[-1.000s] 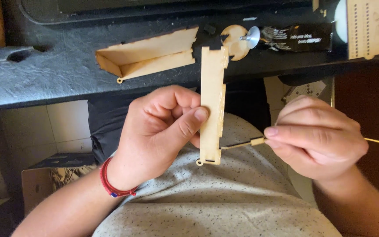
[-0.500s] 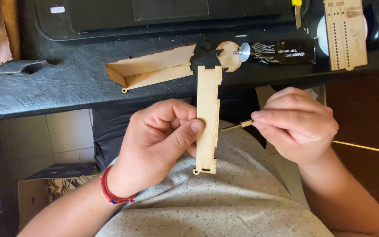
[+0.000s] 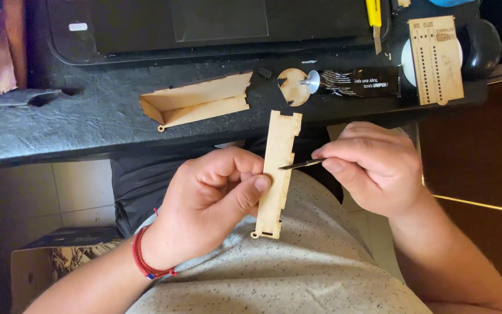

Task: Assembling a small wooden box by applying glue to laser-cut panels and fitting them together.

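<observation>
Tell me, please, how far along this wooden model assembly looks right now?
Done: a folded wooden section lies on the dark desk. In hand: the left hand grips a slotted wooden strip while the right hand touches a thin blade to its edge. Left: a round wooden disc and perforated panel lie unattached.

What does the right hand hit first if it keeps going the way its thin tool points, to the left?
The right hand pinches a thin dark tool whose tip already sits at the edge of the wooden strip held in the left hand. Going on leftward, it would likely meet that strip first, then the left thumb.
</observation>
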